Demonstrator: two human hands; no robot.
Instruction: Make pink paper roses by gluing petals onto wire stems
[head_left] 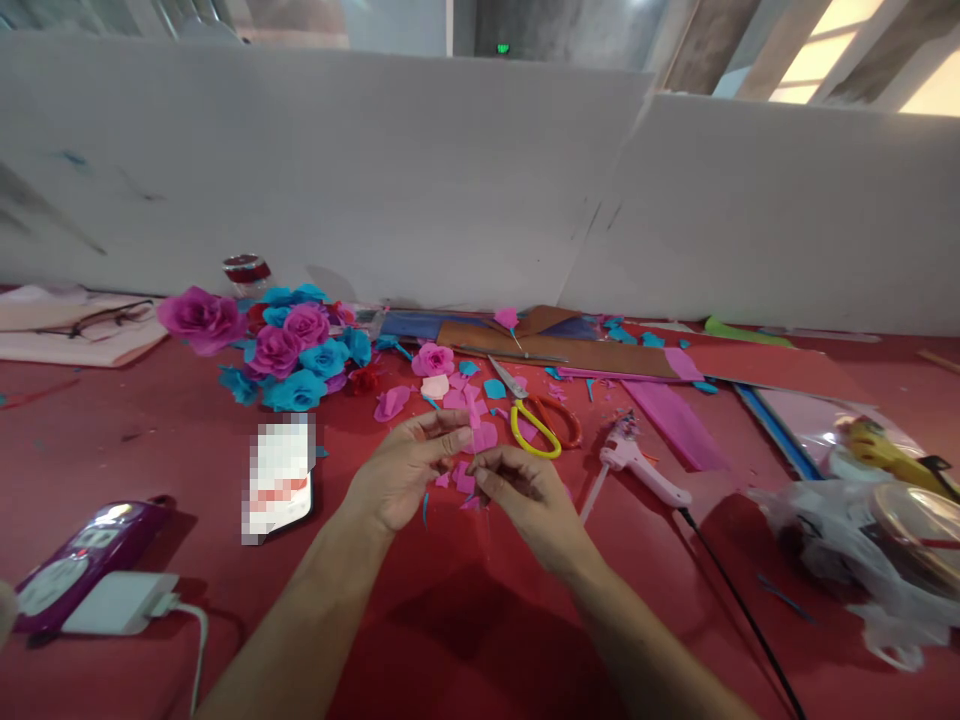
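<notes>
Paper strip (473, 405) sits clamped in the left hand (416, 462), seemingly for control; the right hand (521, 487) is pinched together, contents unclear; scissors (516, 388) angle handles toward the desk (450, 650)'s near edge, handily.

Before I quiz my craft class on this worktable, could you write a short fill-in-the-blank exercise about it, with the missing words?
The paper strip at the fingertips of the left hand is coloured ____.
The scissors have one reddish-orange handle loop and one ____ loop.
In the picture, the glue gun lies to the ____ of the scissors.
The power strip beside the white charger is coloured ____.

Missing words: pink; yellow; right; purple.
</notes>
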